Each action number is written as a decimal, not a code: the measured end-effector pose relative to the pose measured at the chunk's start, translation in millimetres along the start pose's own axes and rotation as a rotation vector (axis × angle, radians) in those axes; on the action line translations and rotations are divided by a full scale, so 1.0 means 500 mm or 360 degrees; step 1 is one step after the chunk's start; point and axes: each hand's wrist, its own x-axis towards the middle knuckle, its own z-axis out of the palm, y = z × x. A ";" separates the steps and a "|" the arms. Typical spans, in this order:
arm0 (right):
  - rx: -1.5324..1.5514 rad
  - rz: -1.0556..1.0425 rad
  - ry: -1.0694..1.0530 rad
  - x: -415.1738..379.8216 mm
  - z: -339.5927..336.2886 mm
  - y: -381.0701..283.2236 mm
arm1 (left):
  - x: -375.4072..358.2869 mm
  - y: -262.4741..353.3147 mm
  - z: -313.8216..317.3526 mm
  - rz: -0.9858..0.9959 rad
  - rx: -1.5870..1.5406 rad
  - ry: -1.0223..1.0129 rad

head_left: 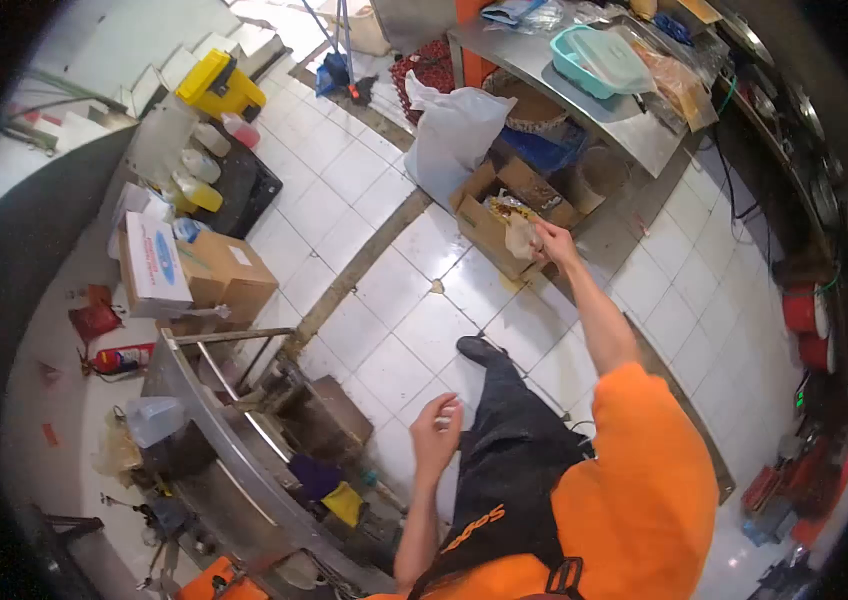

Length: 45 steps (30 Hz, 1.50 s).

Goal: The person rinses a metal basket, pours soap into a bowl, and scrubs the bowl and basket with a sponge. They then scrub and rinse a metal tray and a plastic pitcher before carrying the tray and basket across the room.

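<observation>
Right hand: we see it (556,243) grasping a crumpled plastic bag (521,236).
Bag position: at the mouth of an open cardboard box (481,228) on the tiled floor (349,170).
Left hand: we record it (437,432) as released, fingers loosely curled, over the floor.
Beside box: white sack (456,135), close by.
Surface: metal (636,127), carrying a teal container (584,72).

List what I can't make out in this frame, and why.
All in the head view:
Crumpled pale item: too small and blurred to identify, partly covered by the right hand.
Bottom of the open brown cardboard box: hidden by its walls and contents.
Inside of the bulky white plastic bag: hidden by the plastic.
Label on the red fire extinguisher: too small to read.
</observation>
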 end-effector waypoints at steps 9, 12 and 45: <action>-0.1258 -0.0015 -0.0495 0.003 0.064 0.279 | -0.246 -0.237 -0.066 -0.0846 -0.0066 0.0633; -0.1603 0.0041 -0.1328 -0.225 0.154 0.259 | -0.372 -0.281 -0.007 -0.1122 -0.0538 0.1034; -0.1288 -0.2673 -0.3318 -1.786 1.854 0.197 | -1.012 -0.788 -0.437 -0.1312 -0.0353 0.2938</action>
